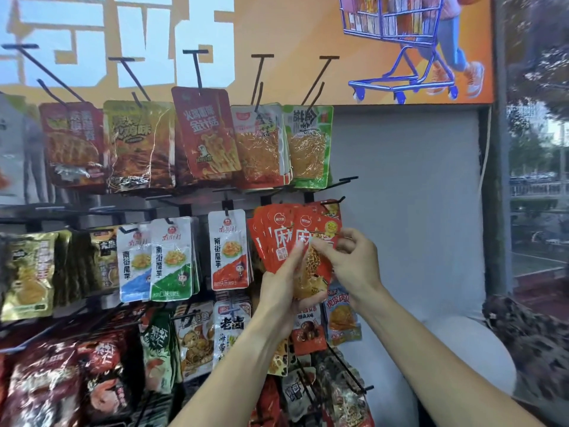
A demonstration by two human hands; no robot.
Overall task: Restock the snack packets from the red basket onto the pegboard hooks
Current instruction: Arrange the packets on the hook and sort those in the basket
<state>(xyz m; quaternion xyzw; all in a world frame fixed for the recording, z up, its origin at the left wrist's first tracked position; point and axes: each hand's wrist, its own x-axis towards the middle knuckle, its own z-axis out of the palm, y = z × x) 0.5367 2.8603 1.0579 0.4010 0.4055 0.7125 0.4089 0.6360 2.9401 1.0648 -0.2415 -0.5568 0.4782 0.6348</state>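
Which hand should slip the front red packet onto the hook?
Probably the right hand: it pinches the front red packet nearest the hook, while the left hand supports the stack.

1. Above the rack you have an orange poster (292, 41) with large white characters.
2. At its right end, note a printed blue shopping cart (397, 41) pushed by a cartoon figure.
3. Below it, a plain grey wall panel (406, 195).
4. To your far right, a window (538, 180) shows trees and a street.

A fanned stack of red snack packets (286, 241) stands upright at the middle-row hook (334, 201), tops near its tip
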